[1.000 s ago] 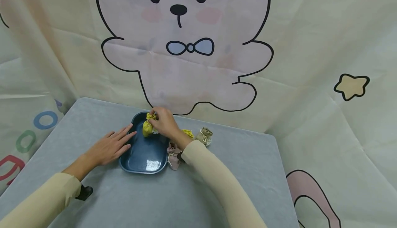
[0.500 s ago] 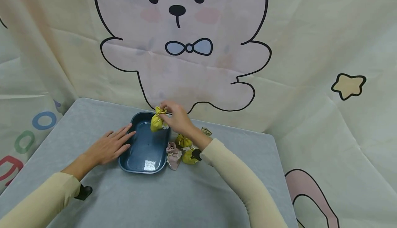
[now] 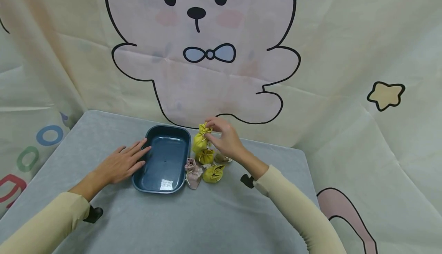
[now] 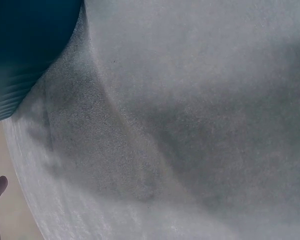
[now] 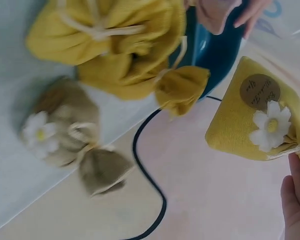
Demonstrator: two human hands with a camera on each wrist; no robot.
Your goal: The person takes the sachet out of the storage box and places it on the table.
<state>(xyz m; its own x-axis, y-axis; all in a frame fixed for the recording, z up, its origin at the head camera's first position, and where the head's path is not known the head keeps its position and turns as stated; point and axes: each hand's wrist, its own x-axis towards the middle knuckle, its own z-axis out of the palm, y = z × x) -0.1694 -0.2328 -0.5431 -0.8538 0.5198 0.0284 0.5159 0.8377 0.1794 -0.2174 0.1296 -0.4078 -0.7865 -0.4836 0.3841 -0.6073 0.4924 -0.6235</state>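
By its tied neck, my right hand pinches a yellow drawstring pouch; the right wrist view shows a white flower and a round brown label on this held pouch. It is to the right of the blue tray, whose inside is bare. My left hand lies with straight fingers on the tray's left rim. Right of the tray lie a pink pouch, two yellow pouches, one nearer and one behind, and an olive-beige pouch, partly hidden by my right hand in the head view.
A grey cloth covers the table. Its far edge runs close behind the tray and pouches. Beyond it hangs a pale curtain with a cartoon bear printed on it.
My right hand has lifted the yellow pouch out of the tray and carried it right, over beside the other pouches. The left hand has stayed on the tray rim.
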